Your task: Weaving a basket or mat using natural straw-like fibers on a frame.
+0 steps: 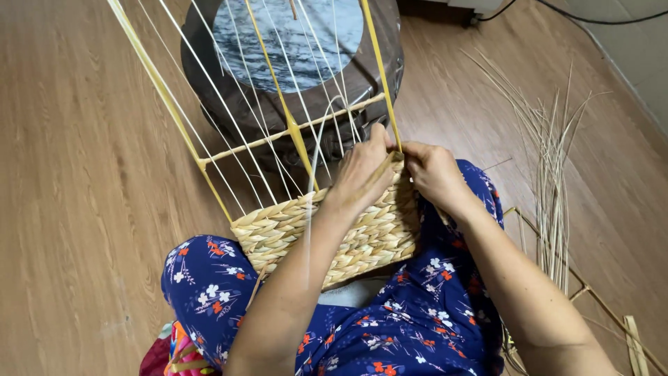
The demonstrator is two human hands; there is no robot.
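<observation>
I am seeing no packages, labels, signs or screens anywhere in this view from the head camera.

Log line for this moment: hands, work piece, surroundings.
left hand: gripping woven panel's top edge | right hand: pinching strand by frame rod | woven panel: on lap | loose reeds: floor
</observation>
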